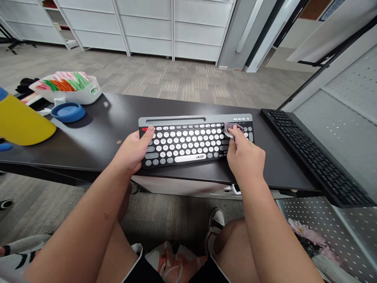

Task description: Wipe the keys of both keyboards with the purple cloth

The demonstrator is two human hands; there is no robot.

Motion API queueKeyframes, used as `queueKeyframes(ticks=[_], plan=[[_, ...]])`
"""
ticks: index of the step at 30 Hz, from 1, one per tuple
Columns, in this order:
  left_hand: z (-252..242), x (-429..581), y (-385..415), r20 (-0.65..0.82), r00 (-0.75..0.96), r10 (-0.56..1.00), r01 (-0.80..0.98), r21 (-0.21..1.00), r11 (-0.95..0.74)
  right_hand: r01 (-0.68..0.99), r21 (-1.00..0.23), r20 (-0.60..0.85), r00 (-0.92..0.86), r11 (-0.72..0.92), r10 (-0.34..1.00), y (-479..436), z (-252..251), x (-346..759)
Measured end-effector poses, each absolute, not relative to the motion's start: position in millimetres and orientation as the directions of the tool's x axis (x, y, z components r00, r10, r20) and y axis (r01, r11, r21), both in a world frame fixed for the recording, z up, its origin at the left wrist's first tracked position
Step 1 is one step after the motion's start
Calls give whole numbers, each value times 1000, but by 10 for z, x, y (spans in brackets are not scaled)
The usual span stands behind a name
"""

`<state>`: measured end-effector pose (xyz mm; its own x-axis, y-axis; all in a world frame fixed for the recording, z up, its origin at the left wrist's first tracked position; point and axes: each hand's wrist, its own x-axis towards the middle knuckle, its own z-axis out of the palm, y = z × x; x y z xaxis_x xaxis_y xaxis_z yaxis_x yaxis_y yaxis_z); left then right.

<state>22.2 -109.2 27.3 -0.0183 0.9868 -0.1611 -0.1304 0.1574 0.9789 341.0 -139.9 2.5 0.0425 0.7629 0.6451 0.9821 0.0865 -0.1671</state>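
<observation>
A grey and black keyboard [188, 143] with round white and grey keys sits in front of me at the desk's near edge. My left hand [134, 151] grips its left end, thumb on top near the red key and the other fingers hidden beneath or behind the edge. In the fingers of my right hand [246, 151] is a small crumpled cloth [229, 127], patterned dark and white. The cloth presses against the keys at the keyboard's upper right.
A black keyboard [318, 153] lies along the desk's right side. On the left stand a yellow cylinder [25, 120], a blue round lid-like piece [68, 112] and a white basket [84, 94] of colourful items. The dark desk [118, 114] has a perforated panel [350, 90] at its right.
</observation>
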Motion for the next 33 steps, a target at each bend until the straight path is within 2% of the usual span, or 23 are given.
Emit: queueKeyframes(ticks=[8,14,33], plan=[[279,226,-1096,-178,-27,984,-132,976,173,987,-139,639,23,85,769,-1476,18,3261],[296,223,-1099,-187,-22,982,-143,973,182,983,-117,677,-27,144,736,-1505,-17,3114],[297,233,-1104,-186,-27,982,-133,975,181,976,-166,658,3,142,753,-1519,-2,3106]])
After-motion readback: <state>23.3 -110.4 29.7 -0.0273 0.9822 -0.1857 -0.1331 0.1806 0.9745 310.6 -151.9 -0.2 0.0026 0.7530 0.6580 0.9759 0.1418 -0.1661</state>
